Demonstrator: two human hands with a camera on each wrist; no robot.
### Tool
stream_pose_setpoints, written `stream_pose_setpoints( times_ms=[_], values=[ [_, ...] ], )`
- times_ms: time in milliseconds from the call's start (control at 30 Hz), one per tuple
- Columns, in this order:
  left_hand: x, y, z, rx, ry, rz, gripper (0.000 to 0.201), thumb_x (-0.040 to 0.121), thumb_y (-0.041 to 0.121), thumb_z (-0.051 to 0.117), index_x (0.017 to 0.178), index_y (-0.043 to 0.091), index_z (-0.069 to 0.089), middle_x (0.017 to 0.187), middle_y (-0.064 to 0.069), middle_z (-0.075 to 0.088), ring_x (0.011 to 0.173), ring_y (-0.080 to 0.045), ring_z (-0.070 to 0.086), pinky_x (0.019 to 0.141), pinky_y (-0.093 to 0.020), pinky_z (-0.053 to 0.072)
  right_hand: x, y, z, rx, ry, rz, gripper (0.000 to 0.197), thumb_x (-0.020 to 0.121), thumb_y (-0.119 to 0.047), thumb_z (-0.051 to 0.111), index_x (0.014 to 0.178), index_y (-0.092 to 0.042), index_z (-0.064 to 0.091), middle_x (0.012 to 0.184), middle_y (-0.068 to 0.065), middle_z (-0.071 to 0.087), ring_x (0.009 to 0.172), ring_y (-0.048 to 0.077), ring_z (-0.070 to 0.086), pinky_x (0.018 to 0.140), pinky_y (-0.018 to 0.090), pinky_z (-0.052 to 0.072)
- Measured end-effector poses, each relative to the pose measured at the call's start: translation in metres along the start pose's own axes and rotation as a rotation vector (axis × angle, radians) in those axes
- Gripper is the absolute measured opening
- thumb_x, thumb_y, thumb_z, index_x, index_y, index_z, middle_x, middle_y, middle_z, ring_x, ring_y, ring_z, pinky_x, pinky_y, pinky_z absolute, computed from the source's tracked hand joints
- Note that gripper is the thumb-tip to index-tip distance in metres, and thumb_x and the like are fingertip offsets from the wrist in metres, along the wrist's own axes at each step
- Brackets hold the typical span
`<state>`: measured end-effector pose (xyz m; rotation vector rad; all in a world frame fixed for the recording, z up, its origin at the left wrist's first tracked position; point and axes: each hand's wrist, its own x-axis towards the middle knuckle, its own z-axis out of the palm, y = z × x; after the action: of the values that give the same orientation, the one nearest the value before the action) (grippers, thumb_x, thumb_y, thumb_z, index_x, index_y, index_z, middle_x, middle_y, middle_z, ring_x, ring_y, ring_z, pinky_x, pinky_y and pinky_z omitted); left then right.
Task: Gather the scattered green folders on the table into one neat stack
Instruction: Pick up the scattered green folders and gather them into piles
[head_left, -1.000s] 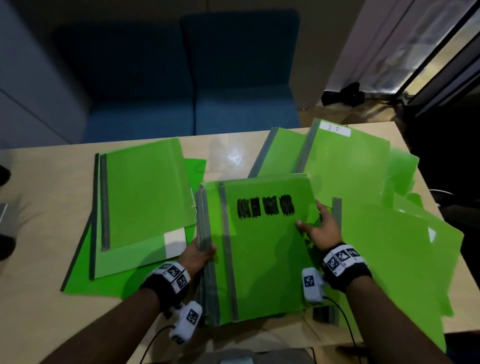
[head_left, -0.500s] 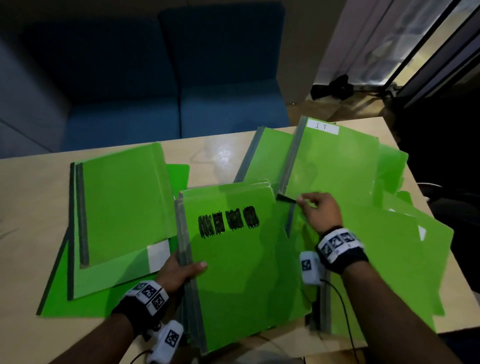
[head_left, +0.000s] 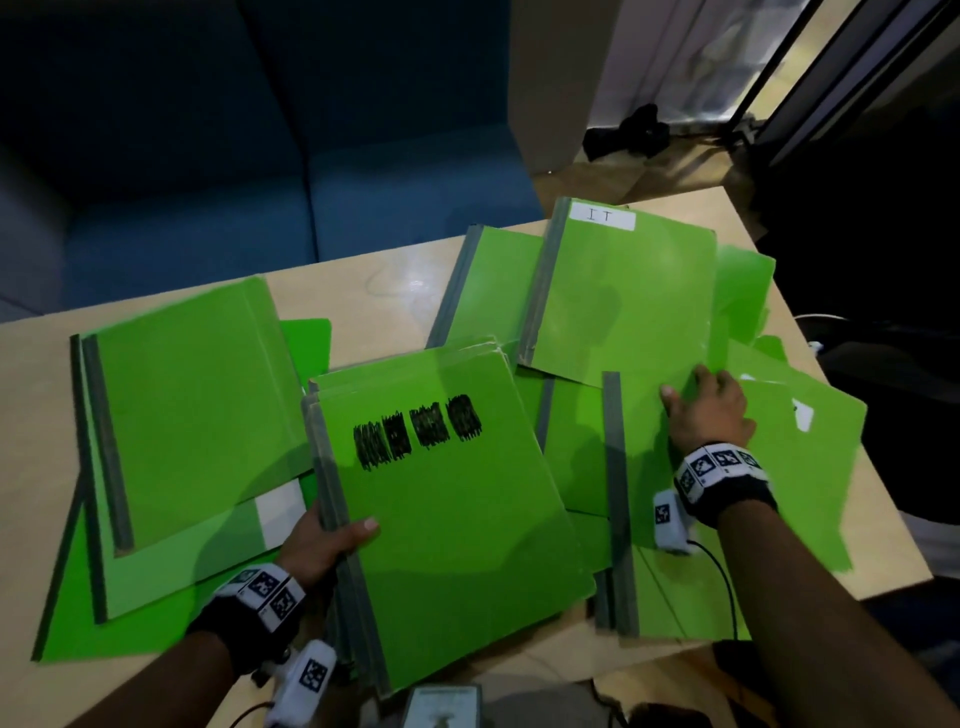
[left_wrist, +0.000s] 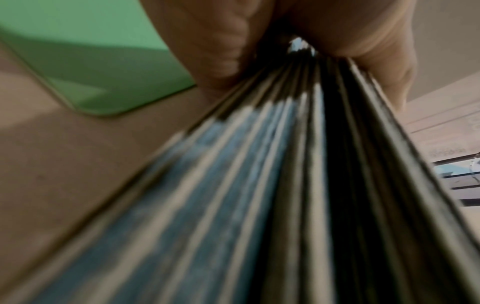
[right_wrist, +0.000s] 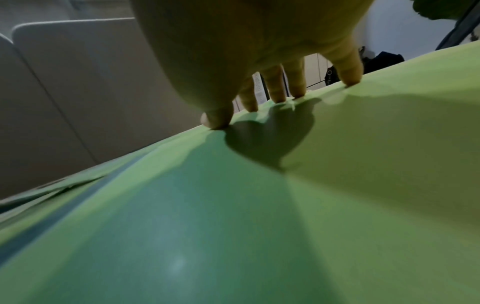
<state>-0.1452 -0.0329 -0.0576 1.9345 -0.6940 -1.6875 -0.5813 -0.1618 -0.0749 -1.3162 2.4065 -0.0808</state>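
A stack of green folders (head_left: 452, 514), the top one marked with black scribbles, is tilted near the table's front edge. My left hand (head_left: 332, 540) grips it at the grey spines, thumb on top; the left wrist view shows those spines (left_wrist: 285, 185) fanned below the thumb (left_wrist: 350, 30). My right hand (head_left: 701, 408) rests on a loose green folder (head_left: 660, 525) to the right, its fingertips (right_wrist: 278, 92) pressing the cover (right_wrist: 259, 226). More folders lie scattered: one labelled "IT" (head_left: 623, 291) behind, a pile (head_left: 192, 395) at the left, others (head_left: 810, 467) at the right.
The pale wooden table (head_left: 31, 467) ends just right of the folders. A blue sofa (head_left: 260, 182) stands behind it. A dark bag (head_left: 623, 135) lies on the floor beyond. A grey device (head_left: 441, 704) sits below the front edge, and a cable (head_left: 724, 577) runs from my right wrist.
My right hand has let go of the stack's right edge and moved right onto the loose folder. My left hand now holds the stack alone, its thumb over the spine.
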Motion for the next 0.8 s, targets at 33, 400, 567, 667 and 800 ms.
stream_pose_setpoints(
  times_ms=[33,400,567,667,800],
  values=[
    [0.000,-0.001,0.000,0.000,0.000,-0.005,0.148,0.020,0.065,0.085,0.145,0.011,0.027,0.130,-0.018,0.050,0.111,-0.032,0.051,0.101,-0.048,0.039,-0.001,0.002,-0.002,0.079,0.025,-0.018,0.066,0.095,-0.048,0.053,0.149,-0.014,0.035,0.160,0.013,0.023,0.146,0.035,0.026,0.115,0.059,0.023],
    [-0.004,0.001,0.002,-0.074,-0.005,0.016,0.130,0.038,0.055,0.088,0.145,0.012,0.028,0.141,-0.015,0.045,0.115,-0.025,0.047,0.104,-0.044,0.034,-0.031,0.102,-0.028,0.023,0.007,0.339,0.098,0.071,-0.055,0.079,0.140,0.002,0.038,0.141,0.027,0.039,0.132,0.046,0.038,0.105,0.061,0.037],
    [-0.001,-0.004,0.005,-0.093,0.019,-0.005,0.085,0.076,0.021,0.073,0.146,0.010,0.025,0.143,-0.016,0.041,0.114,-0.021,0.041,0.104,-0.042,0.029,-0.034,0.110,-0.040,0.330,0.046,0.263,0.073,0.070,-0.037,0.086,0.121,0.005,0.054,0.119,0.027,0.063,0.108,0.044,0.061,0.091,0.051,0.052],
    [-0.002,-0.007,0.005,-0.109,0.033,0.009,0.078,0.081,0.013,0.069,0.145,0.010,0.024,0.129,-0.011,0.044,0.113,-0.020,0.039,0.103,-0.041,0.029,-0.041,0.111,-0.054,0.576,0.019,0.188,0.046,0.084,-0.027,0.076,0.118,-0.002,0.059,0.109,0.017,0.067,0.095,0.030,0.064,0.085,0.036,0.047],
    [-0.005,-0.006,0.006,-0.142,0.044,0.011,0.057,0.078,0.011,0.071,0.125,0.014,0.040,0.104,-0.004,0.051,0.102,-0.025,0.048,0.101,-0.045,0.033,-0.027,0.108,-0.074,0.870,-0.070,0.164,0.060,0.080,-0.037,0.079,0.128,-0.009,0.055,0.120,0.008,0.065,0.105,0.031,0.065,0.095,0.047,0.049]
  ],
)
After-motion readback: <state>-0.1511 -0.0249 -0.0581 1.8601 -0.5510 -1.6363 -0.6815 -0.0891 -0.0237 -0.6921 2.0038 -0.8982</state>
